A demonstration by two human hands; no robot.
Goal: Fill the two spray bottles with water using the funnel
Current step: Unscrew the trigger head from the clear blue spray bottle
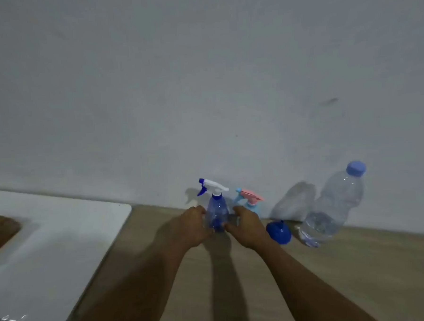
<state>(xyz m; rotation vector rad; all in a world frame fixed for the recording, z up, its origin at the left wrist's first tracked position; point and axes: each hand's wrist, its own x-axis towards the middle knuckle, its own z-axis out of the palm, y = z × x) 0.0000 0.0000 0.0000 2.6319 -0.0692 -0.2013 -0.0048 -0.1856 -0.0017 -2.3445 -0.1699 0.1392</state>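
The left hand [193,226] and right hand [246,228] are curling their fingers around the lower body of the blue spray bottle [217,215], gripping it from 9 and 3 o'clock. It is standing upright on the wooden table [335,276], translucent and cone-shaped, its white trigger head and blue nozzle pointing toward 9 o'clock. Just behind, at 2 o'clock, the light-blue spray bottle [254,206] with a pink head is standing. At 3 o'clock the glossy blue funnel [278,231] is lying, then the clear ribbed water bottle [331,208], capped blue.
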